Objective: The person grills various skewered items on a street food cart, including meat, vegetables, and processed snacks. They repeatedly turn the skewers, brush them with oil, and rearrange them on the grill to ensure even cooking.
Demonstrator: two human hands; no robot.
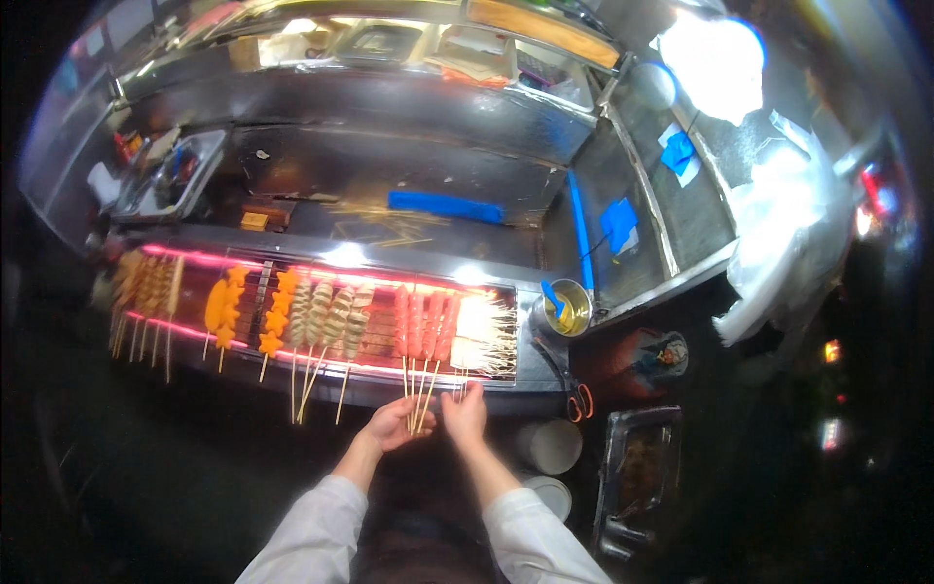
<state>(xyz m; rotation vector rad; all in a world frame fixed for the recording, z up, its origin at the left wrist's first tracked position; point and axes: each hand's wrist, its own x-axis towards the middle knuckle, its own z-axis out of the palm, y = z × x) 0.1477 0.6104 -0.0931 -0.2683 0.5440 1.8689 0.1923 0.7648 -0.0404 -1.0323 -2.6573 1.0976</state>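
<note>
My left hand point(397, 426) is closed around several bamboo sticks of red food skewers point(428, 321) lying over a glowing grill point(531, 360). Just to its right, my right hand point(463, 417) grips thin sticks below a bundle of pale, stringy mushroom-like skewers point(480, 336) at the grill's right end. Farther left lie grey-green spiral skewers point(334, 316), orange star-shaped skewers point(276, 311) and browned skewers point(154, 287), their sticks hanging over the front edge.
Right of the grill are a pot with a blue brush point(572, 313), orange-handled scissors point(580, 399), round containers point(553, 443) and a dark tray point(613, 457). Behind are a utensil bin point(206, 146) and blue strip point(443, 204). A white bag point(778, 243) hangs at right.
</note>
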